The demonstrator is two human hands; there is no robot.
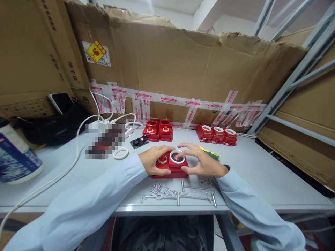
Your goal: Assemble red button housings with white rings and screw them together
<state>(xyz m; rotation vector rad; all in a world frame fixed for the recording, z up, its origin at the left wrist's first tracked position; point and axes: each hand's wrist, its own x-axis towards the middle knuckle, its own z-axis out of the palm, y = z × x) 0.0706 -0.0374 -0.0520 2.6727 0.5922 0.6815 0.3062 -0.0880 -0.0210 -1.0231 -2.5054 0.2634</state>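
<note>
In front of me on the table is a red housing [165, 173], with a small red knob-like part on its left and a white ring [171, 158] around a dark opening on its right. My left hand [154, 160] grips the left side, thumb along the front and fingers over the back. My right hand [204, 163] curls around the right side with its thumb near the front corner. One fingertip presses into the dark centre of the ring. Just beyond that hand lies a green-and-yellow handle [213, 154], partly hidden.
Loose screws [158, 189] and metal T-shaped rods [192, 198] lie near the front edge. Behind are two red housings [158, 136] and a row with white rings [217, 135]. A spare white ring [120, 158], black part [139, 142], white cables [77, 146] and container [21, 157] are leftward.
</note>
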